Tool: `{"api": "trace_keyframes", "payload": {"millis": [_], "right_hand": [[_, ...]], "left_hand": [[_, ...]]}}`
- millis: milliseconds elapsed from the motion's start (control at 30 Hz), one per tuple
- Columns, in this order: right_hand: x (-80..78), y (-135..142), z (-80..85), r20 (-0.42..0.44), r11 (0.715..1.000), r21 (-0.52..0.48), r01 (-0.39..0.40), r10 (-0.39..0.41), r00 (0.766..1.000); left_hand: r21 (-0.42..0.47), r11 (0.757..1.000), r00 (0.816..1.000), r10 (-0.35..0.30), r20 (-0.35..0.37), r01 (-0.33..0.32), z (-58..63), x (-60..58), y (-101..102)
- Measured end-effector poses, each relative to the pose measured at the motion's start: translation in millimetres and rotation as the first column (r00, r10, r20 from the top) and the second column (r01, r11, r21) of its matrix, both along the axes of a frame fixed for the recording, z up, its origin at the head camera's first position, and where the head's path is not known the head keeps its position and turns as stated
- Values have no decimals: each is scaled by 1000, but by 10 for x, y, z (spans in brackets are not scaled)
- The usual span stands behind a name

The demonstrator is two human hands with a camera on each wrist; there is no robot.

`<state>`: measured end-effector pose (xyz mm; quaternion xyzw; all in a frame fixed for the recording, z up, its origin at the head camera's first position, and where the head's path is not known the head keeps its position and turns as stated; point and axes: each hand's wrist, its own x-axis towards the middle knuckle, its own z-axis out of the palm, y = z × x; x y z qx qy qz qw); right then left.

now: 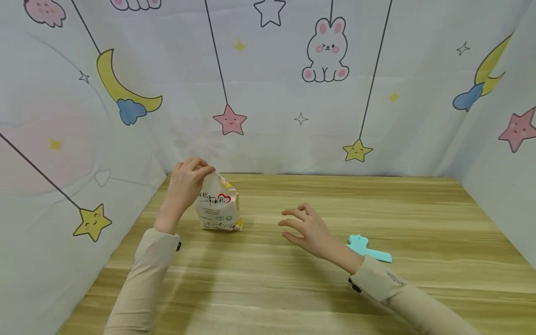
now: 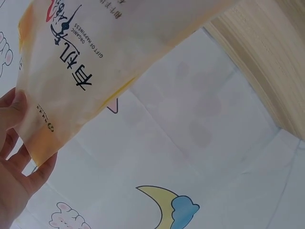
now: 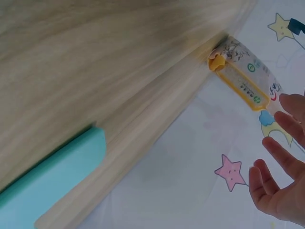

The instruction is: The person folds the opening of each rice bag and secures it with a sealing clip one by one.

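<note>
A white soft-plastic food bag (image 1: pixel 218 211) with black lettering, a red heart and yellow edges stands upright on the table at the left. My left hand (image 1: pixel 186 182) pinches its top edge between thumb and fingers; the left wrist view shows the same grip on the bag's corner (image 2: pixel 95 57). Over the middle of the table, my right hand (image 1: pixel 310 232) is held with fingers spread and slightly bent, holding nothing. Beside the right wrist lies a turquoise bag clip (image 1: pixel 378 255), part of it hidden behind the forearm. In the right wrist view one end of the clip (image 3: pixel 57 181) shows.
The wood-grain table (image 1: pixel 259 288) spans the space under both hands. White cloth walls (image 1: pixel 272 93) printed with stars, moons and a rabbit enclose it at the back and on both sides.
</note>
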<state>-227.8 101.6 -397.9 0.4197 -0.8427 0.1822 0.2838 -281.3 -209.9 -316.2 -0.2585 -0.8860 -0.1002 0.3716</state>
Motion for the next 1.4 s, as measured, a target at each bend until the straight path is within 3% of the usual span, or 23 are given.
{"api": "trace_keyframes", "payload": {"millis": [400,733,1000,1400], "right_hand": [[116,218,-11,49,998,49,47,-50,998],[206,420,31,122,985,133,108,-124,985],[248,605,13,100,980,148,135,-151,983],[304,862,-58,162,963,195,183,-216,963]], "left_hand": [[20,1000,998,21,-62,-20,-91,2,7],[26,999,998,26,-57,-25,-83,5,18],[29,999,998,34,-55,-32,-93,-5,19],[48,999,997,19,-77,-16,-108,-29,19]]}}
